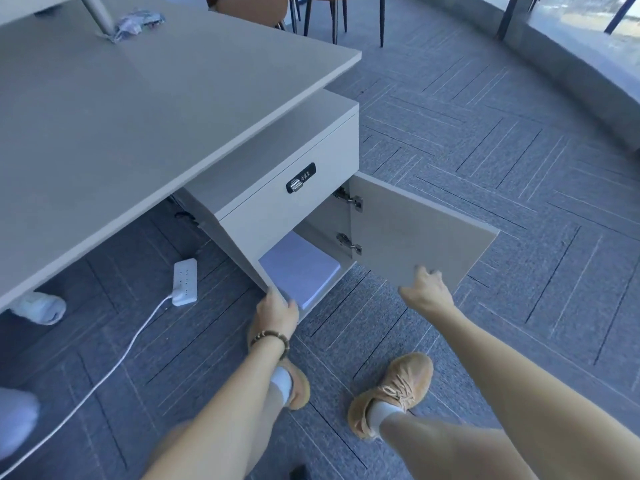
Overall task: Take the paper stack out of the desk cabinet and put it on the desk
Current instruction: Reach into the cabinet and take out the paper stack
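A white paper stack point(300, 270) lies flat inside the lower compartment of the desk cabinet point(277, 216), under a drawer with a combination lock point(300, 182). The cabinet door point(415, 230) is swung wide open to the right. My right hand point(426, 289) grips the door's lower free edge. My left hand point(277, 311) rests on the cabinet's front left bottom corner, fingers curled over its edge, just beside the near corner of the paper stack. The beige desk point(138, 109) top spreads above and to the left of the cabinet.
A white power strip point(185, 281) with its cable lies on the grey carpet under the desk. A crumpled wrapper point(136, 22) sits at the desk's far end. My two tan shoes point(391, 393) stand in front of the cabinet. Chair legs point(332, 19) stand behind the desk.
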